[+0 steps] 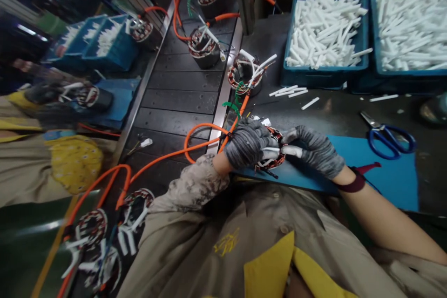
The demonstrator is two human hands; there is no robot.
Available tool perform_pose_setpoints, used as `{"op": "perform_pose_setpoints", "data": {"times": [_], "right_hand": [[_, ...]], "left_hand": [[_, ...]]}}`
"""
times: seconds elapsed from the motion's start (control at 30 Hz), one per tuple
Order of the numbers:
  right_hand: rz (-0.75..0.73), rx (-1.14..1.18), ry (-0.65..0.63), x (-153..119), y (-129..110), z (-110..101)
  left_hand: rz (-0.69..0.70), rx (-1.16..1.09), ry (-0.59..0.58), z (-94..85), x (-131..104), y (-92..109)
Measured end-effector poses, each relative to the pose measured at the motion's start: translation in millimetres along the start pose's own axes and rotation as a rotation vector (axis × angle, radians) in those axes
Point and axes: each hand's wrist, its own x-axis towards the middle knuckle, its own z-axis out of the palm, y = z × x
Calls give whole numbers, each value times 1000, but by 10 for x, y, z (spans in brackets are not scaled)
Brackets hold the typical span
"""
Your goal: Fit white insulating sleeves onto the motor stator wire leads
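Observation:
A motor stator (275, 160) with reddish-brown windings lies at the near edge of the blue mat (394, 177), partly covered by my gloved hands. My left hand (247, 142) curls over its left side, fingers bent onto the windings. From the right, my right hand (310, 149) has thumb and fingers drawn together at the stator's rim. What sits between those fingertips is hidden. A short white tube (270, 150) shows beside my left fingers. An orange cable (209, 143) passes by my left wrist.
Blue bins (326, 72) full of white tubes stand at the back right. Loose tubes (288, 91) and blue-handled scissors (387, 142) lie on the bench. Another stator (244, 72) stands beyond my hands, beside the slatted conveyor (178, 100). At left, a co-worker's gloved hands (52, 98) work on another stator.

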Motion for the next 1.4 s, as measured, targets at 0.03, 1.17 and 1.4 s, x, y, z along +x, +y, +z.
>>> {"op": "perform_pose_setpoints", "data": {"times": [0.03, 1.17, 1.4], "right_hand": [[18, 17, 5, -26, 3, -26], [97, -245, 303, -125, 37, -299], [195, 24, 266, -572, -163, -95]], "left_hand": [[28, 2, 5, -9, 10, -17], [318, -250, 349, 146, -632, -483], [284, -127, 227, 225, -547, -456]]}}
